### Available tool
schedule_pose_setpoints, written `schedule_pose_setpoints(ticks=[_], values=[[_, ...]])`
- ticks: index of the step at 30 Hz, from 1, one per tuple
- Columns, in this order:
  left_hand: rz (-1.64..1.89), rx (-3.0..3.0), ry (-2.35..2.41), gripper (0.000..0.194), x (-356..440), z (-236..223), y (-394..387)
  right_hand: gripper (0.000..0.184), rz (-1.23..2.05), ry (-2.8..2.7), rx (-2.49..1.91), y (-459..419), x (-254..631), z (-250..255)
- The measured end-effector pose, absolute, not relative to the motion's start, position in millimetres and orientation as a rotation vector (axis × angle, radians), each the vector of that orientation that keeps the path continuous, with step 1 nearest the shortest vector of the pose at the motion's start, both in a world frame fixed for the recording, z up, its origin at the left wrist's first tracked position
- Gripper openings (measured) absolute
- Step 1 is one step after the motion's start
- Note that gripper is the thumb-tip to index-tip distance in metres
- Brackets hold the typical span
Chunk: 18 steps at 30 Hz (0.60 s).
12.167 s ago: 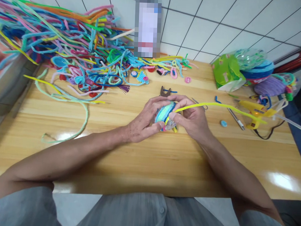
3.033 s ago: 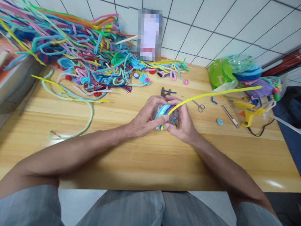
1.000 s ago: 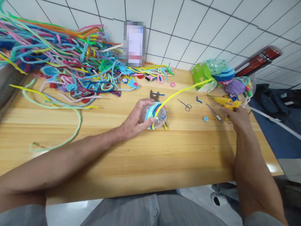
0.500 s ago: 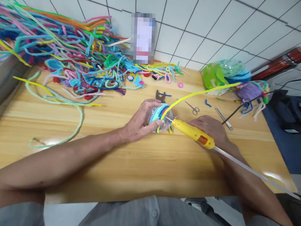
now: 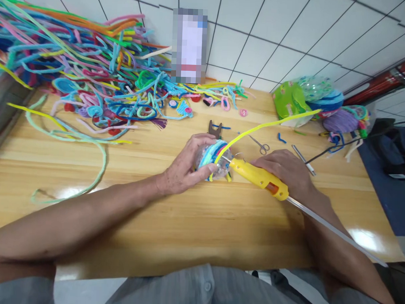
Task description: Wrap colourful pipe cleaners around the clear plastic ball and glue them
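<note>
My left hand (image 5: 184, 164) is closed around a small clear plastic piece (image 5: 222, 169), perhaps a bottle base, wrapped with bands of blue, mint and red pipe cleaner. A long yellow pipe cleaner (image 5: 266, 127) rises from its wrapped side and arcs off to the right. My right hand (image 5: 283, 170) grips a yellow glue gun (image 5: 255, 175), its metal nozzle right at the clear piece beside the yellow strand. Out of the gun's back end runs a long clear glue stick (image 5: 332, 227). Whether the nozzle tip touches the surface I cannot tell.
A heap of colourful pipe cleaners (image 5: 92, 68) covers the back left of the wooden table (image 5: 186, 231). Small scissors (image 5: 260, 146), brown-jawed pliers (image 5: 215, 129) and a pen-like tool (image 5: 303, 160) lie close by. A green packet (image 5: 289, 102) and a purple bundle (image 5: 341, 120) stand back right.
The view has shifted slightly. Both hands keep their holds, and the glue gun's nozzle stays at the wrapped plastic piece with little visible movement.
</note>
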<state>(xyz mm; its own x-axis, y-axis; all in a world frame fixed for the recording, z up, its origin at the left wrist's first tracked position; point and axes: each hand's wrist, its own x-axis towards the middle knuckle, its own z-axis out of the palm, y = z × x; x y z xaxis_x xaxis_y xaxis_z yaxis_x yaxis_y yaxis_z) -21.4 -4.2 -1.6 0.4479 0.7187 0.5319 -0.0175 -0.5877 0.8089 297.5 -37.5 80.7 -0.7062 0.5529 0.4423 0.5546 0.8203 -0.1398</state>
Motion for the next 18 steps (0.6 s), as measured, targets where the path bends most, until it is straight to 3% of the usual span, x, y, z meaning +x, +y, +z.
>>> schedule_pose_setpoints(ticks=[9, 18], values=[[1.197, 1.929, 0.579, 0.053, -22.2, -2.1, -3.4, 0.028, 0.039, -2.5, -1.006, -40.8, 302.2, 75.8], [1.206, 1.954, 0.57, 0.053, -22.4, -1.0, -3.1, 0.032, 0.069, -2.531, -0.925, -42.6, 296.6, 83.8]])
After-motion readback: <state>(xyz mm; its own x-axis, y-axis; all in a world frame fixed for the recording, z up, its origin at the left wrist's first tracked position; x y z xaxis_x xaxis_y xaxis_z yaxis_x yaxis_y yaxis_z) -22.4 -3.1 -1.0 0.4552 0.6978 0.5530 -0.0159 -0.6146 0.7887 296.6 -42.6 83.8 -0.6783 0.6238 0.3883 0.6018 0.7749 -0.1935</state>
